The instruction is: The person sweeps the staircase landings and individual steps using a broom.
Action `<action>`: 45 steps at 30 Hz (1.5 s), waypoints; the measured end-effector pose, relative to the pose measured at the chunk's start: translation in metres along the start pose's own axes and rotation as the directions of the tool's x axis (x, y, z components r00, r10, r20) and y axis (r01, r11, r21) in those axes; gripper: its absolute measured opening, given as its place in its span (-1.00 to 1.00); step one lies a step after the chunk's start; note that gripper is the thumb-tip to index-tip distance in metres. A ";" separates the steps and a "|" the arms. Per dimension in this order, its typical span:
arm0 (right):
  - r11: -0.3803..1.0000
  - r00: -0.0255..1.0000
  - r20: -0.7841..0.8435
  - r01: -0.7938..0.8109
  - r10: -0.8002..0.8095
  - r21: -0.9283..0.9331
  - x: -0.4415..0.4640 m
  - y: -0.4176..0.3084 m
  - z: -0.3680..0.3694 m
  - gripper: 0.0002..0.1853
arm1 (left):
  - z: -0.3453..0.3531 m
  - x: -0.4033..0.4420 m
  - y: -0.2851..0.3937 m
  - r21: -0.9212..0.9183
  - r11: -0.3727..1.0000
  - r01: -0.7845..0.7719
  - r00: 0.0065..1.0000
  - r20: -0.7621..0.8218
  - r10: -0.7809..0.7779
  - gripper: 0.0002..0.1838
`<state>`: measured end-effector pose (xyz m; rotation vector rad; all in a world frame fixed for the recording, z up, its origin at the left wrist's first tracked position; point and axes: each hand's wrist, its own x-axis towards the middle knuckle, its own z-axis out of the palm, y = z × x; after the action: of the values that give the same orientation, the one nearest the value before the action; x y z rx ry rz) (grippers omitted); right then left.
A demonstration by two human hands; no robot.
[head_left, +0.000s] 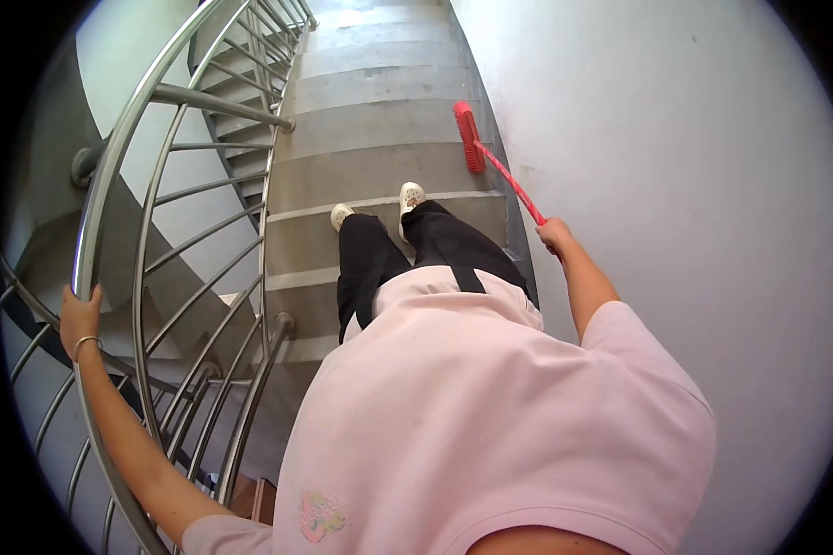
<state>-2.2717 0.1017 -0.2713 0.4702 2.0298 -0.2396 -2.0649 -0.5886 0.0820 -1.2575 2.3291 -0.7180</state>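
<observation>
My left hand (80,324) is closed around the shiny metal handrail (91,242) on the left side of the stairs, a thin bracelet at its wrist. On the other side, my right hand (553,236) grips the red handle of a broom (511,181). The broom's red head (469,139) lies ahead of my feet, on a step close to the right wall. Its bristles show only in part from above.
Grey concrete stairs (370,125) run away ahead of me, and my pale shoes (411,195) are on one step. Metal railing bars (204,185) border the left side. A plain white wall (676,185) bounds the right. Another flight shows beyond the railing.
</observation>
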 end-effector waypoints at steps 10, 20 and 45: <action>0.987 0.955 -0.254 0.139 -0.156 -0.082 0.041 -0.036 -0.014 -0.76 | -0.011 -0.006 0.010 0.054 0.998 0.025 1.000 0.014 -0.026 -0.38; 0.950 0.984 -0.133 0.151 -0.119 0.273 0.008 -0.049 -0.010 -0.80 | -0.017 -0.009 0.013 0.005 0.998 0.059 0.997 0.050 -0.060 -0.40; 0.953 0.896 0.325 0.266 -0.301 0.149 0.068 -0.316 0.038 -0.86 | 0.018 0.144 0.160 -0.157 0.988 -0.017 0.996 -0.088 0.003 -0.35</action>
<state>-2.4041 -0.1827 -0.3578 0.1722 1.7377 -0.5663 -2.2328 -0.6412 -0.0438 -1.3033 2.5035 -0.6070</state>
